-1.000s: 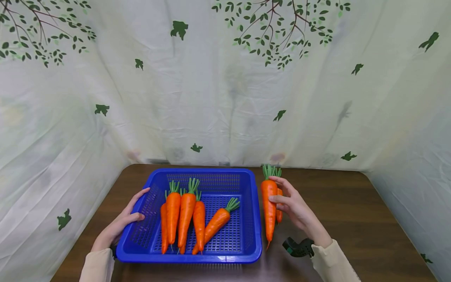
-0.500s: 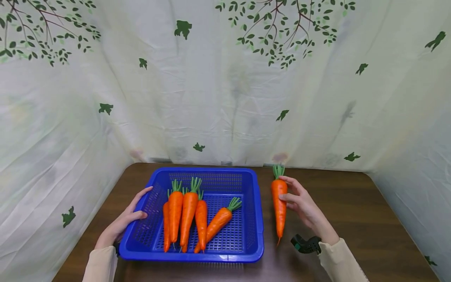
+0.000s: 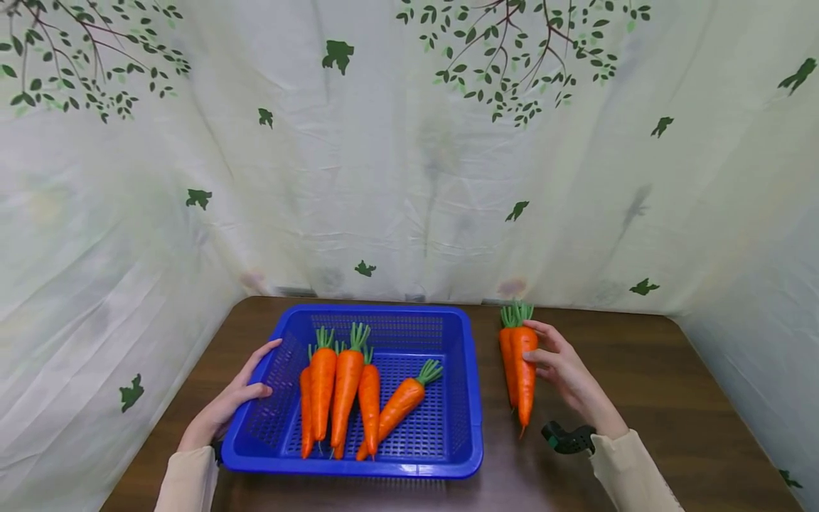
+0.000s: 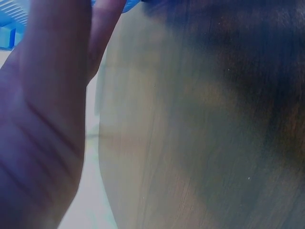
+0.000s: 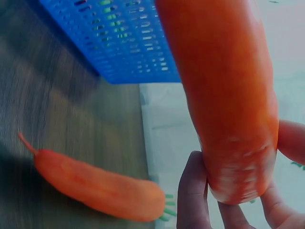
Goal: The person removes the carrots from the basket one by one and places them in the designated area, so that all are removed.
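My left hand (image 3: 233, 395) holds the left side of a blue plastic basket (image 3: 473, 427), its thumb over the rim; the left wrist view shows mostly that hand and the brown tabletop. Inside the basket lie several orange carrots (image 3: 346, 391) with green stem stubs, and one carrot (image 3: 402, 402) slants apart from the upright bunch. Right of the basket, my right hand (image 3: 566, 363) grips a carrot (image 5: 224, 95) near its top end, tip pointing toward me. Below the held one, another carrot (image 5: 105, 186) lies on the table, partly covered by it in the head view.
The dark brown table (image 3: 640, 398) reaches to the right of the hand. White cloth (image 3: 409, 178) printed with leaves and branches hangs behind and at both sides. A black wrist camera (image 3: 566, 437) sits on the right wrist.
My right hand has shifted right with the held carrot, away from the basket. The carrot on the table, hidden behind it half a second ago, now shows on its left. The left hand keeps its hold.
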